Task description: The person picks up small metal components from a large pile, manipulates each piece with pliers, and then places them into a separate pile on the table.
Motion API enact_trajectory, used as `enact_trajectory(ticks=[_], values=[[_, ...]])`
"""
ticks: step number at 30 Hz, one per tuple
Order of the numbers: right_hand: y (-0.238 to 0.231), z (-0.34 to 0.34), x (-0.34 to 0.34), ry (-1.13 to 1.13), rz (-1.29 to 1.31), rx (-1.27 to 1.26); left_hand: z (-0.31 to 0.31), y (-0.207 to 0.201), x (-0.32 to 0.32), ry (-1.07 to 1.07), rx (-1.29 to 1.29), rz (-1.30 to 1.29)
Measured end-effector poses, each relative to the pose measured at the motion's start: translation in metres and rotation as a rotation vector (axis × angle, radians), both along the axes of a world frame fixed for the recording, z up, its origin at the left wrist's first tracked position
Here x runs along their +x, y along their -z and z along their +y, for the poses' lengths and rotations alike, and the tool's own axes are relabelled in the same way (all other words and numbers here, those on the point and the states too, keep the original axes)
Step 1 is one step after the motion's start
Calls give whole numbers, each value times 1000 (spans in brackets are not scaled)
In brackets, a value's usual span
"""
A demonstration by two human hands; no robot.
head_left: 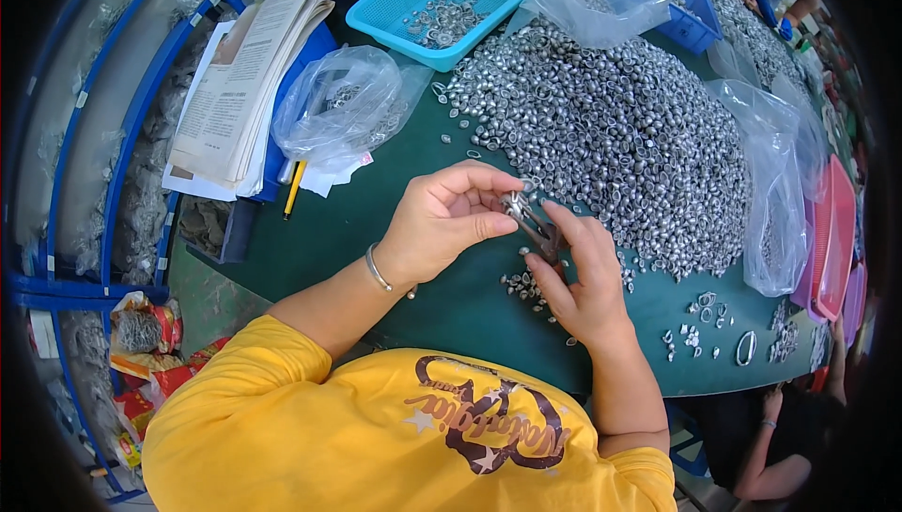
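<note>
My left hand pinches a small silver metal piece between thumb and fingers. In my right hand is a pair of dark pliers, its jaws meeting the piece at my left fingertips; my fingers cover part of its handles. Just beyond both hands rises a big heap of small silver rings and domed metal pieces on the green table. A few loose silver pieces lie beneath the pliers, partly hidden by my right hand.
A turquoise basket with metal pieces stands at the back. Left of it are a clear bag, a yellow pencil and stacked papers. Clear plastic and pink trays lie right. Other people's arms show at the right.
</note>
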State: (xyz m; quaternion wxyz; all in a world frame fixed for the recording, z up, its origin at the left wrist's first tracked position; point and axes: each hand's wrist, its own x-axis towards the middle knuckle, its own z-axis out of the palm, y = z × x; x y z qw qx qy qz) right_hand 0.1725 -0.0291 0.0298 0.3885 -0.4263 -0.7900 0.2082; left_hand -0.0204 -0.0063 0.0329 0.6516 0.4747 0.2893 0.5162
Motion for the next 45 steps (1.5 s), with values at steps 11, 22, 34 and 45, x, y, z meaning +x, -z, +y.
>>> enact_trajectory(ticks=[11, 22, 34, 45], values=[[-2, 3, 2, 50, 85, 191, -3, -8, 1, 38, 1, 39], [-6, 3, 2, 66, 37, 207, -5, -10, 1, 29, 97, 116], [-8, 9, 14, -134, 9, 75, -2, -22, -3, 48, 383, 522], [-1, -4, 9, -155, 294, -230, -8, -22, -6, 96, 200, 405]])
